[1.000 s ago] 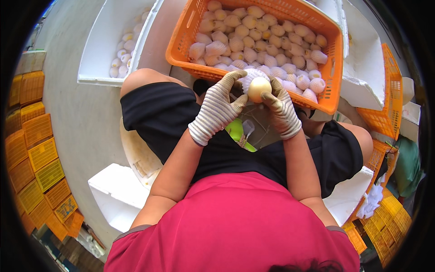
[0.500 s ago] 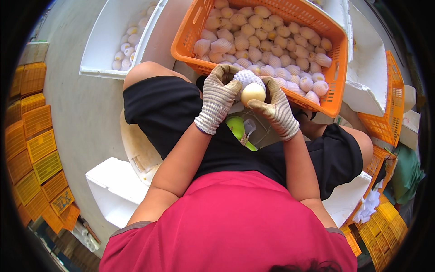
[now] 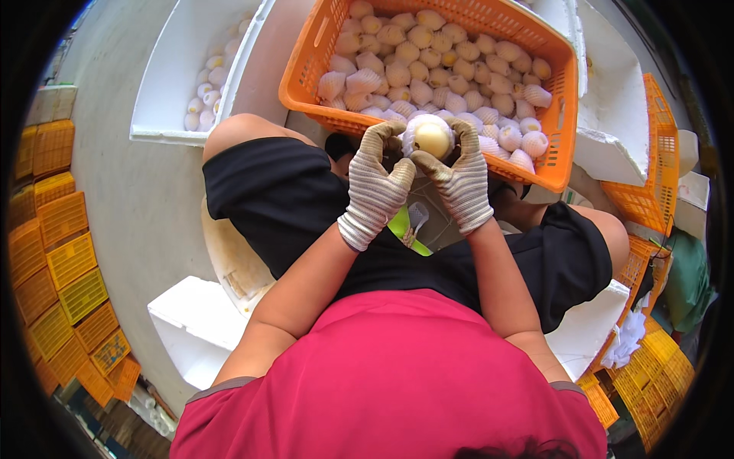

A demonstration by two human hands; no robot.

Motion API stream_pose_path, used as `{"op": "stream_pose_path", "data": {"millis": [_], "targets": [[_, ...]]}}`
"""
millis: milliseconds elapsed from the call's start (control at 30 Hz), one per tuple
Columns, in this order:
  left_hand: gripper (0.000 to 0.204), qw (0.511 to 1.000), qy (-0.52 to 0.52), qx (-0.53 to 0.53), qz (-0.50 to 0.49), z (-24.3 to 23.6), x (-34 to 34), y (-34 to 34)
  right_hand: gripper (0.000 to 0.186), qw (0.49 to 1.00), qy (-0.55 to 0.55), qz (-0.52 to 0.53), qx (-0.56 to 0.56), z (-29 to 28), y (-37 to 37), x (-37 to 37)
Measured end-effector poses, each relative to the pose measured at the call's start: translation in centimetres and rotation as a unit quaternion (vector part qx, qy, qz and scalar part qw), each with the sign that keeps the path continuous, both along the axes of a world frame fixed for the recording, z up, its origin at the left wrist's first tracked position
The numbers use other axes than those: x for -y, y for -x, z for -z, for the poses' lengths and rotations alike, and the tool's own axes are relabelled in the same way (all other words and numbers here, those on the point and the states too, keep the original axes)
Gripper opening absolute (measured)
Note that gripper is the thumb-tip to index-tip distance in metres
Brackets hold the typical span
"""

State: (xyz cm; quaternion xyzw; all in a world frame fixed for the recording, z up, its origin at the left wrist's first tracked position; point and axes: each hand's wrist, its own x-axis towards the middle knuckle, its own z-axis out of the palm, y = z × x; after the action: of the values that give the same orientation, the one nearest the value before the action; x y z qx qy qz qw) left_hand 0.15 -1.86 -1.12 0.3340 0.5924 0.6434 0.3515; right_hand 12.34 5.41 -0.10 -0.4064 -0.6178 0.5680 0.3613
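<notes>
Beside an orange perforated plastic crate [image 3: 564, 149], the striped-gloved left hand [image 3: 376, 186] and right hand [image 3: 462, 186] pinch a round cream fruit [image 3: 433, 141] part-sleeved in white foam netting [image 3: 408, 138] between their fingers [image 3: 379, 134].

Stacked orange and yellow crates [image 3: 65, 252] flank a smooth grey floor [image 3: 141, 222] in soft, even light, the floor stretching to the right of the stack; a pale block [image 3: 51, 105] sits just beyond the stack's far end, translucent plastic [image 3: 153, 413] lies near its close end, and well apart across from it are more yellow crates [image 3: 654, 379] and bunched green sheeting [image 3: 684, 279]
</notes>
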Motion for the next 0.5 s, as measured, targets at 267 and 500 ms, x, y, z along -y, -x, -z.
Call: {"op": "stream_pose_path", "data": {"millis": [267, 500], "targets": [[0.052, 0.988, 0.071, 0.137, 0.032, 0.2, -0.5, 0.9, 0.045, 0.998, 0.025, -0.029, -0.042, 1.2, -0.8, 0.1], [0.050, 0.960, 0.061, 0.258, 0.096, 0.8, -0.2, 1.2, 0.018, 0.993, -0.093, -0.030, 0.073, 0.3, -0.8, -0.3]]}}
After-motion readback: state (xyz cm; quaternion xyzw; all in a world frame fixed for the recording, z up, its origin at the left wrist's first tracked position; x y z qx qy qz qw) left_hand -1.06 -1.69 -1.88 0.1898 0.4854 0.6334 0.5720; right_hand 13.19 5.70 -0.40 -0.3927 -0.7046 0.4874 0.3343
